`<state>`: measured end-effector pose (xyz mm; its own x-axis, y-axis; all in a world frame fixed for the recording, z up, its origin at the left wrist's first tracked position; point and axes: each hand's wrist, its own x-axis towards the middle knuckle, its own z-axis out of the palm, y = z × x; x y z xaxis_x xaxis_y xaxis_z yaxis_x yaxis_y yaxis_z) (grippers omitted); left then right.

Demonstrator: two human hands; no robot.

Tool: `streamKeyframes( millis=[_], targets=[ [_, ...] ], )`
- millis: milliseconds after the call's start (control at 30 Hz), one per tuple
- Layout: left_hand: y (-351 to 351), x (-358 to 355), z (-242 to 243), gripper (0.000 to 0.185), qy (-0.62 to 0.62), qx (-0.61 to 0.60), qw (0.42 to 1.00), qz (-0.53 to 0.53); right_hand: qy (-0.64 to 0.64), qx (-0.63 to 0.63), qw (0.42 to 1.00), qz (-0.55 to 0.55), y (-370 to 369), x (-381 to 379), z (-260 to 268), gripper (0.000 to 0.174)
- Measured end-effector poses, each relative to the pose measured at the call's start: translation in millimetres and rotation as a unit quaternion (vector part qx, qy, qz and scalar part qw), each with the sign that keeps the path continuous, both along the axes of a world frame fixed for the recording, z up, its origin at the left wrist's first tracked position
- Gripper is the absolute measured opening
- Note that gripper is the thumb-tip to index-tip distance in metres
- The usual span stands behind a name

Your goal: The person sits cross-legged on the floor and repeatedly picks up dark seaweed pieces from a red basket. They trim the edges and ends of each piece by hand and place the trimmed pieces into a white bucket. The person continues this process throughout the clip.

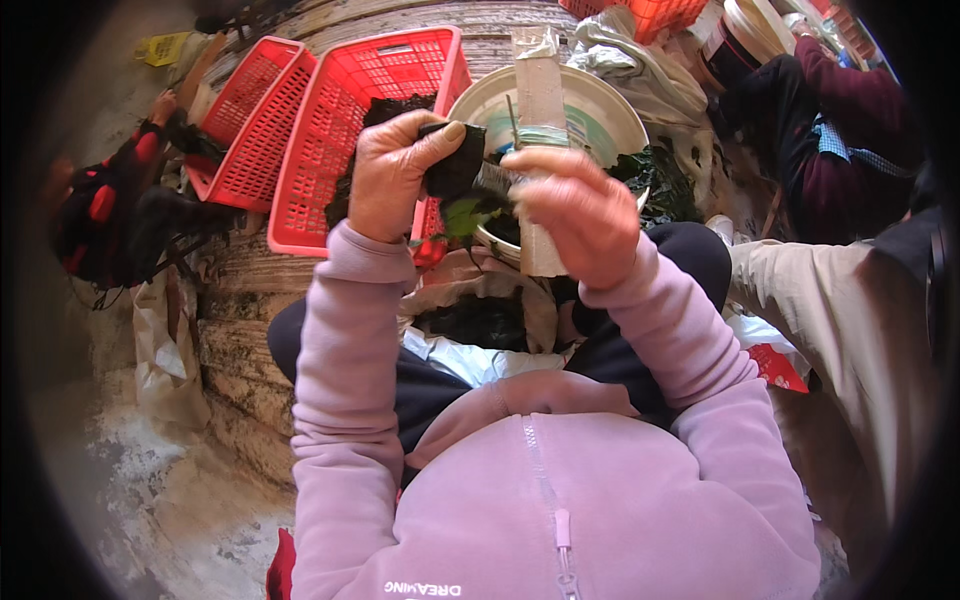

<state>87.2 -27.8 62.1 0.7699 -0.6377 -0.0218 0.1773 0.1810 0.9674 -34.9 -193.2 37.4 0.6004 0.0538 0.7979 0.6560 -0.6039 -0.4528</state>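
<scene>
My left hand [394, 169] pinches a folded piece of dark green leafy material [459, 159], perhaps seaweed, between thumb and fingers. My right hand [577, 206] is blurred by motion, its fingers bent over a narrow wooden board [540, 97]; whether they hold anything is unclear. That board lies across a large pale basin [619, 97]. Green binding [544, 136] wraps around it, and a thin upright pin [512, 120] rises beside the binding. A greener leaf piece [461, 217] hangs below the hands. Under my arms, a sack [541, 307] holds dark material.
A red plastic basket [289, 202] with dark leafy contents stands left of the basin, beside another red basket [255, 161]. Dark green leaves [660, 184] are heaped at the right. One person [105, 202] is at the left; others [855, 112] are at the right, one in beige trousers [810, 300].
</scene>
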Motion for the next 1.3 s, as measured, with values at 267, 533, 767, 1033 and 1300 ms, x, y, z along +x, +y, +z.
streamKeyframes(
  millis=[267, 533, 767, 1033, 1300],
  targets=[
    [44, -13, 102, 0.012, -0.252, 0.177, 0.945, 0.109, -0.101, -0.186, 0.977, 0.023, 50, -24, 0, 0.023],
    [122, 53, 193, 0.014, -0.461, 0.116, 0.845, 0.244, 0.407, -0.351, 0.828, 0.159, 86, -80, -124, 0.006],
    [142, 46, 216, 0.021, -0.341, 0.027, 0.915, 0.213, 0.469, -0.235, 0.846, 0.096, 83, -78, -124, 0.013],
    [131, 12, 152, 0.011, -0.297, 0.178, 0.935, 0.08, 0.304, 0.009, 0.945, 0.12, 75, -79, -70, 0.012],
    [119, 30, 23, 0.005, -0.408, 0.234, 0.856, 0.216, 0.281, 0.212, 0.93, 0.104, 58, -75, -37, 0.004]
  ],
)
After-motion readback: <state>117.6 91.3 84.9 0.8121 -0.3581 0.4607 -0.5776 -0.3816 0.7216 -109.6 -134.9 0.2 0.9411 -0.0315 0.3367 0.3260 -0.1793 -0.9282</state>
